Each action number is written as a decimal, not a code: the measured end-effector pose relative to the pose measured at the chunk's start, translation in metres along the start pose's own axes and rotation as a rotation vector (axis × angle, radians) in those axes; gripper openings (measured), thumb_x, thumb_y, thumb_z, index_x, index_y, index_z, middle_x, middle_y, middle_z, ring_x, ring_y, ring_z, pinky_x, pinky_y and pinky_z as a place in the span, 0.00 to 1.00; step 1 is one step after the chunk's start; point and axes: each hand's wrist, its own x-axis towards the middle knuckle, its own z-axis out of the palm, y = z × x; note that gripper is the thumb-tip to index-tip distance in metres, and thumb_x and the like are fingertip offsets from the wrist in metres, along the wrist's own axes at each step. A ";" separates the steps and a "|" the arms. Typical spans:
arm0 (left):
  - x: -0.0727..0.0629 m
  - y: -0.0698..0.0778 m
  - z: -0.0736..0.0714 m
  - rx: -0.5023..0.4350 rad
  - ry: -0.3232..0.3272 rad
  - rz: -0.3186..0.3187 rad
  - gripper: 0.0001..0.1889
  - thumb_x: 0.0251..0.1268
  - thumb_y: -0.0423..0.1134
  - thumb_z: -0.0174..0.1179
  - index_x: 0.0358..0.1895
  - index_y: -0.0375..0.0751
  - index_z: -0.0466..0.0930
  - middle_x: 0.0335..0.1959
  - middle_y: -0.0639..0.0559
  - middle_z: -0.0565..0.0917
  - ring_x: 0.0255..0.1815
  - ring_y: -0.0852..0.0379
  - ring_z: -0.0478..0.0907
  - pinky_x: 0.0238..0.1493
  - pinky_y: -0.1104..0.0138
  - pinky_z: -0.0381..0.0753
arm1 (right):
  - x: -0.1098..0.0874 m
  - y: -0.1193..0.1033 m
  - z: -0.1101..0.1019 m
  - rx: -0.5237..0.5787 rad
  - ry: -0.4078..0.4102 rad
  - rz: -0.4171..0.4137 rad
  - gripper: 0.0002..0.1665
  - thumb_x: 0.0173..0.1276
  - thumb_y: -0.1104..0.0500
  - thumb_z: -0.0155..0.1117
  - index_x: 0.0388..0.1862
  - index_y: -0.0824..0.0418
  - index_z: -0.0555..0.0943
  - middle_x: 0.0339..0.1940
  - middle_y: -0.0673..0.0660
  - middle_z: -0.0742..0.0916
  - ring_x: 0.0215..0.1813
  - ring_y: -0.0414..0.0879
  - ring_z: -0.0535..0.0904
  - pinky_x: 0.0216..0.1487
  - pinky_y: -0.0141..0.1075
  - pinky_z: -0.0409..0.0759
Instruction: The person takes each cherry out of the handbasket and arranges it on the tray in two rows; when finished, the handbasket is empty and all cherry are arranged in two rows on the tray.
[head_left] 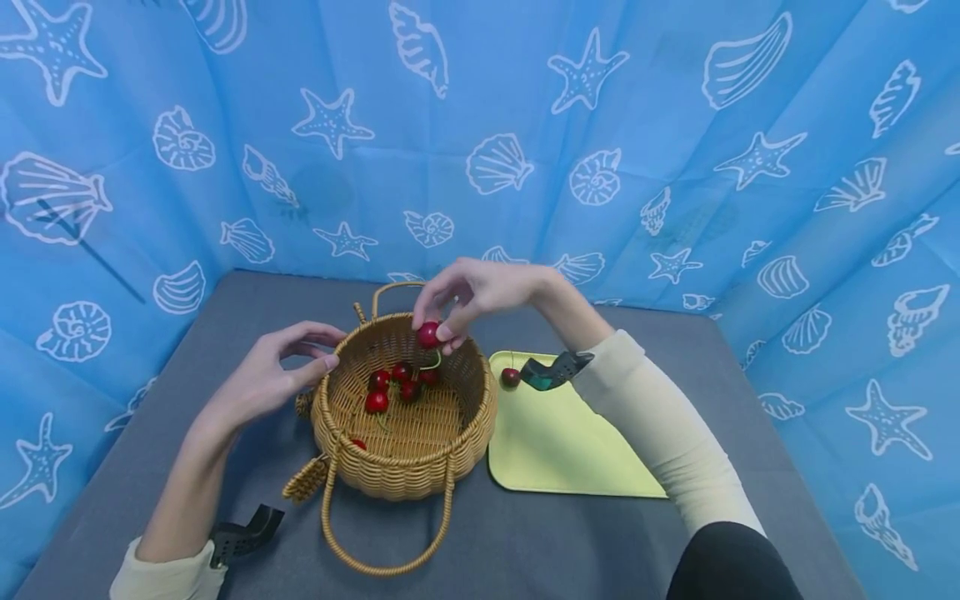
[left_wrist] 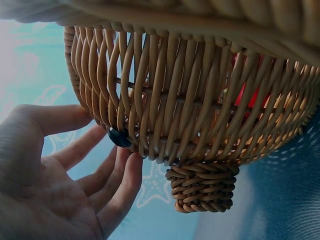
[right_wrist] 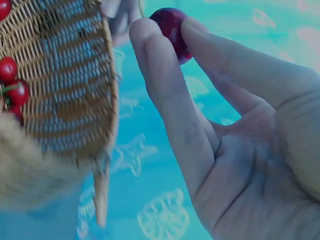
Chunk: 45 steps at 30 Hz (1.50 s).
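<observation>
Over the far right part of the wicker basket, my right hand pinches a red cherry between thumb and fingertips. Its green stem hangs down. The right wrist view shows the held cherry beyond the basket's rim. Several cherries lie inside on the woven bottom, mostly near the middle. My left hand touches the basket's left rim with thumb and fingertips. In the left wrist view the left hand has its fingers loosely extended against the outer wall.
A pale yellow tray stands right of the basket, with one cherry near its far left corner, partly under the right forearm. The basket's near handle lies folded out toward me. A blue shell-print curtain surrounds the grey table.
</observation>
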 end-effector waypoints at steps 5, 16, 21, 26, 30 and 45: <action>-0.001 0.000 0.001 -0.001 -0.003 0.002 0.20 0.81 0.42 0.63 0.70 0.42 0.80 0.65 0.38 0.85 0.61 0.39 0.84 0.54 0.56 0.83 | -0.039 0.011 -0.012 -0.033 0.075 -0.038 0.17 0.74 0.71 0.68 0.60 0.70 0.84 0.48 0.63 0.91 0.45 0.63 0.91 0.51 0.52 0.92; 0.000 0.001 0.001 -0.004 0.001 -0.005 0.20 0.82 0.42 0.63 0.70 0.42 0.80 0.64 0.39 0.85 0.61 0.40 0.83 0.53 0.57 0.83 | -0.113 0.050 -0.020 -0.007 0.277 0.087 0.22 0.75 0.71 0.64 0.66 0.67 0.82 0.52 0.74 0.89 0.45 0.55 0.92 0.55 0.52 0.91; 0.000 0.000 0.001 -0.008 0.000 -0.008 0.20 0.82 0.43 0.63 0.70 0.43 0.80 0.65 0.39 0.85 0.62 0.40 0.83 0.52 0.59 0.84 | -0.136 0.071 -0.015 0.021 0.361 0.163 0.25 0.79 0.66 0.66 0.72 0.68 0.79 0.52 0.67 0.92 0.49 0.53 0.93 0.59 0.50 0.90; 0.000 0.001 0.001 -0.005 0.001 -0.012 0.20 0.82 0.43 0.63 0.70 0.43 0.80 0.65 0.39 0.85 0.62 0.40 0.83 0.55 0.56 0.82 | -0.154 0.092 -0.004 0.090 0.469 0.256 0.25 0.78 0.63 0.67 0.71 0.65 0.80 0.54 0.65 0.93 0.52 0.54 0.93 0.65 0.46 0.88; 0.000 0.001 0.001 -0.001 0.002 -0.013 0.20 0.82 0.43 0.63 0.70 0.43 0.80 0.65 0.39 0.85 0.62 0.40 0.83 0.56 0.54 0.82 | -0.162 0.108 0.004 0.140 0.541 0.285 0.26 0.77 0.64 0.69 0.71 0.64 0.79 0.58 0.66 0.91 0.56 0.56 0.93 0.65 0.42 0.88; 0.000 0.001 0.000 -0.004 -0.001 -0.007 0.20 0.82 0.42 0.63 0.70 0.42 0.80 0.64 0.39 0.85 0.62 0.40 0.83 0.55 0.55 0.83 | -0.172 0.138 0.024 0.112 0.614 0.311 0.23 0.75 0.64 0.69 0.65 0.65 0.77 0.59 0.72 0.88 0.62 0.68 0.86 0.65 0.54 0.87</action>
